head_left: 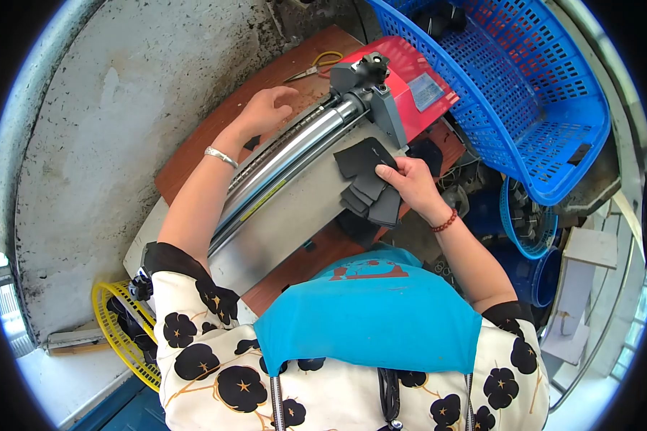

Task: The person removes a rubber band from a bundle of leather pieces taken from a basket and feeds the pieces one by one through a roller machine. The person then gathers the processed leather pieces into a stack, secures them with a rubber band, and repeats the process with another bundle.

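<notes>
Right hand: my right hand (418, 189) pinches a fanned bunch of dark pieces (367, 184) between thumb and fingers, probably at the edge so the layers stay together.
Dark pieces: over the near metal plate (284, 223), toward the red housing (418, 90).
Left hand: my left hand (266, 113) is loosely spread, fingers a little bent, no thing visible in it; it hovers beyond the roller (295, 161), seemingly to keep clear of it.
Roller: lies between my two hands, so it stands in the way of a straight reach across.
Desk: the brown desk (194, 159) carries the machine; yellow-handled scissors (328, 60) lie at its far end.
Baskets: big blue basket (474, 108) crowds my right; yellow basket (102, 305) sits left.
</notes>
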Available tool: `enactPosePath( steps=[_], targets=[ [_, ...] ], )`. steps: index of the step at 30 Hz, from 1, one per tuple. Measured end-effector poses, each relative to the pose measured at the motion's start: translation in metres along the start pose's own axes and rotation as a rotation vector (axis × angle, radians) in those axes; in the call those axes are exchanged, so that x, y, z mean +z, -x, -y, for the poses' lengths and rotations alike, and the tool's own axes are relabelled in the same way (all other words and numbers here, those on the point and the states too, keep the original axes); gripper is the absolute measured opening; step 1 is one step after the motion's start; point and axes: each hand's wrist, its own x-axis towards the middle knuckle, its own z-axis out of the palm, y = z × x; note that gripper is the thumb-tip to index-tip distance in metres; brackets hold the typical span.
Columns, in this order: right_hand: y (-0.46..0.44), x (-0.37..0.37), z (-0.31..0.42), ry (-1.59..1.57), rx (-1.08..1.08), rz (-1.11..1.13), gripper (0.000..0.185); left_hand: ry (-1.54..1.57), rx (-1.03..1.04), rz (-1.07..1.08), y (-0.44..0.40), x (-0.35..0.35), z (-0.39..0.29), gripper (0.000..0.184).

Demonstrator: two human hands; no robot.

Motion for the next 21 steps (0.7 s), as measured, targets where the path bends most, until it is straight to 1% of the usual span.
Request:
enactPosePath(
  steps=[1,2,3,4,6,8,9,10,11,12,13,15,16,18,19,20,21],
  targets=[
    [-0.016,-0.004,-0.016,0.179,0.006,-0.010,0.036,0.075,0.007,0.031,0.004,0.004,-0.014,0.044],
    [-0.016,-0.004,-0.006,0.180,0.006,-0.014,0.036,0.149,0.011,0.065,0.007,0.008,-0.022,0.043],
    [-0.016,-0.003,0.013,0.239,0.024,0.019,0.037,0.182,0.090,0.066,0.006,0.013,-0.022,0.042],
    [-0.016,-0.001,0.026,0.295,0.041,0.051,0.038,0.179,0.093,0.066,0.006,0.015,-0.022,0.042],
    [-0.019,-0.002,0.027,0.289,0.060,0.039,0.041,0.216,0.064,0.113,0.012,0.020,-0.029,0.041],
    [-0.029,-0.006,0.025,0.413,0.103,0.048,0.046,0.236,0.054,0.107,0.013,0.026,-0.028,0.038],
    [-0.034,-0.009,0.030,0.495,0.126,0.098,0.049,0.252,0.046,0.111,0.012,0.028,-0.027,0.036],
    [-0.037,-0.009,0.032,0.494,0.123,0.096,0.049,0.269,0.038,0.116,0.012,0.030,-0.026,0.034],
    [-0.041,-0.008,0.034,0.492,0.149,0.128,0.050,0.213,0.051,0.069,0.014,0.033,-0.029,0.033],
    [-0.045,-0.006,0.036,0.489,0.175,0.161,0.051,0.211,0.053,0.066,0.013,0.034,-0.029,0.033],
    [-0.051,-0.004,0.037,0.489,0.171,0.159,0.051,0.147,0.047,0.080,0.011,0.035,-0.027,0.035],
    [-0.060,0.001,0.039,0.613,0.050,0.137,0.050,-0.013,0.045,0.085,0.005,0.038,-0.023,0.044],
    [-0.061,0.004,0.040,0.612,0.049,0.134,0.050,-0.015,0.047,0.085,0.003,0.042,-0.021,0.044],
    [-0.062,0.010,0.045,0.572,0.038,0.071,0.050,0.050,-0.022,0.042,-0.001,0.046,-0.017,0.048],
    [-0.059,0.011,0.047,0.614,0.008,0.064,0.051,0.076,0.008,0.008,-0.003,0.046,-0.014,0.039],
    [-0.057,0.010,0.045,0.615,0.002,0.062,0.051,0.074,0.012,0.004,-0.006,0.045,-0.011,0.039],
    [-0.055,0.008,0.040,0.599,0.006,0.071,0.052,0.126,-0.018,-0.042,-0.009,0.044,-0.008,0.032]
  ],
)
